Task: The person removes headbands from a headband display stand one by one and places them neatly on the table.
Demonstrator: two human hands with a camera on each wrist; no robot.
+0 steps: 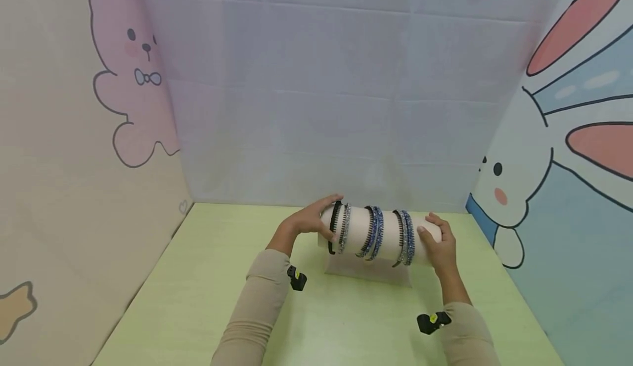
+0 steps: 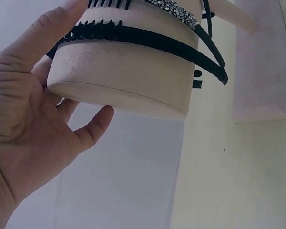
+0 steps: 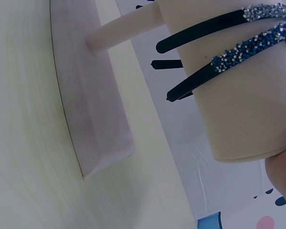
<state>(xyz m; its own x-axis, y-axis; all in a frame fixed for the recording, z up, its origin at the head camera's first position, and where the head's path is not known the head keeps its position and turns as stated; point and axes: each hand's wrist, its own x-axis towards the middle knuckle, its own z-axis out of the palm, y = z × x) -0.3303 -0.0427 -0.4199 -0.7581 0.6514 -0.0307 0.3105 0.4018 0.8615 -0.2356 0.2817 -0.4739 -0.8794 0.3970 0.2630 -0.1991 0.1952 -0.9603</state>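
Note:
A cream padded cylinder of a headband display stand (image 1: 356,223) lies crosswise over the table, carried on a post above a flat base (image 1: 368,273). Several headbands circle it: a plain black headband (image 2: 157,39) nearest the left end, then silver and blue glittery ones such as the blue headband (image 3: 250,50) by the right end. My left hand (image 1: 309,217) grips the left end, its thumb close to the black headband. At the other end my right hand (image 1: 442,245) holds the cylinder, thumb on the near side; in the right wrist view only a bit of that hand shows.
The stand rests on a pale yellow-green table (image 1: 212,278). A plain pale backdrop (image 1: 316,107) rises behind it. Side walls with cartoon bears and rabbits flank the table on the left and right.

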